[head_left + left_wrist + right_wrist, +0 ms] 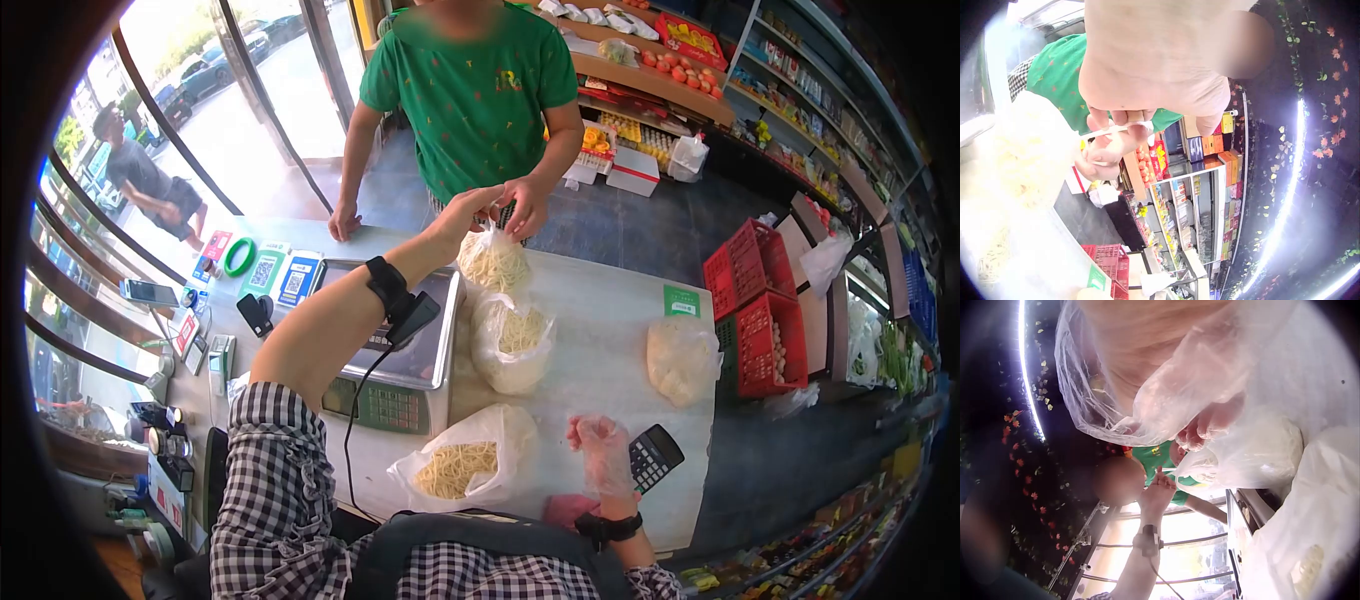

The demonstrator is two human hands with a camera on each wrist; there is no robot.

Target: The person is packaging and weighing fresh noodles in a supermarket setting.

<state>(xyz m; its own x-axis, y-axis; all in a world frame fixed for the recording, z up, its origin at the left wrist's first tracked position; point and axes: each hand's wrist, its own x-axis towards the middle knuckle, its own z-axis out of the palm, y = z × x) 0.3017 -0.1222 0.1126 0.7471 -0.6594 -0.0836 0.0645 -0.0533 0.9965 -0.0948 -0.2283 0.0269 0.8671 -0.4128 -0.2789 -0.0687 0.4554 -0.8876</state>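
Note:
My left hand [468, 213] stretches across the counter and holds the handle of a clear plastic bag of noodles [494, 262]. In the left wrist view its curled fingers have the white bag handle [1113, 130] between them. A person in a green T-shirt [470, 100] has a hand [527, 205] at the same bag top. My right hand [603, 450], in a thin clear plastic glove [1166, 406], hangs loosely curled beside a black calculator [655, 458], with nothing held. Left of it lies an open bag of noodles [460, 470]; another noodle bag [512, 340] stands farther back.
A scale [390, 370] with a metal top stands under my left forearm. Payment code cards [297, 280] line the counter's left side. A full white bag [680, 360] sits at the right edge, with red crates [775, 345] beyond. A cable [352, 430] hangs from my left wrist.

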